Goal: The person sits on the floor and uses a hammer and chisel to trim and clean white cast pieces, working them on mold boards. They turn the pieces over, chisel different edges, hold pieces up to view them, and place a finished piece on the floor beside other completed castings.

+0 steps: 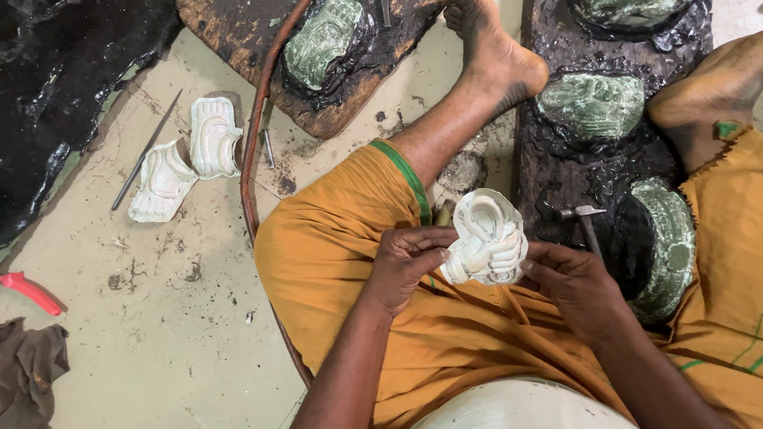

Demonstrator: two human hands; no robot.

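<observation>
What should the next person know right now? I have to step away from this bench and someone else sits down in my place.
Left hand: grip on the left edge of the white hand-shaped piece, held over the lap.
Right hand: fingers touch the piece's right edge; a small hammer lies just above it on the dark board.
Nearby: three greenish pieces set in black pitch on that board, one more on the wooden board to the left. Two white pieces and a thin metal rod lie on the floor.
Done or left: cannot tell from this view; the held piece is not set in pitch.
</observation>
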